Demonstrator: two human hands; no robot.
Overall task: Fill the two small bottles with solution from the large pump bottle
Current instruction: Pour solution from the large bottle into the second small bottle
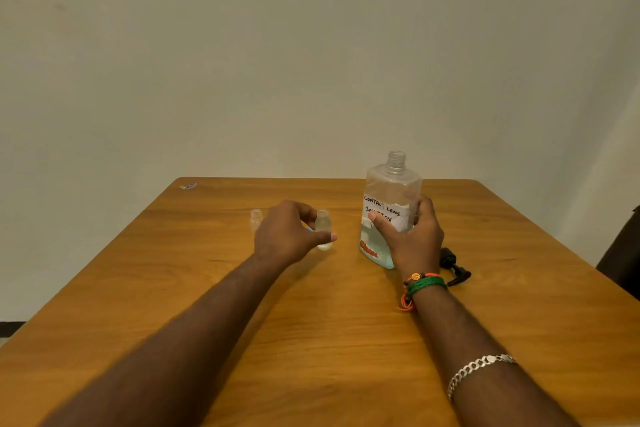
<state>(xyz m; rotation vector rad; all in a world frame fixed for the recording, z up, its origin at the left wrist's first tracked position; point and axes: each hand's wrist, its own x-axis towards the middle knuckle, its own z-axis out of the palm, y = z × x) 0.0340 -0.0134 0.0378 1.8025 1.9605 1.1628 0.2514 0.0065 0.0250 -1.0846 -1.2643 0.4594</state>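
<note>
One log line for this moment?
left hand holds small bottle | right hand grips large bottle, uncapped | pump on table

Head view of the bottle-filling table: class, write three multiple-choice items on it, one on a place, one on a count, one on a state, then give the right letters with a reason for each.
1. Where does the black pump head lie?
A. screwed onto the large bottle
B. on the table beside the right wrist
C. in the left hand

2. How many small bottles are on the table?
A. one
B. two
C. four

3. What is the state of the large bottle's neck?
A. open, with no cap
B. closed by the pump
C. covered by a hand

Answers:
1 B: the pump head lies on the wooden table, just right of the right hand.
2 B: one small bottle stands at the left hand, a second small bottle behind it.
3 A: the large bottle shows bare threads at its top.
</note>
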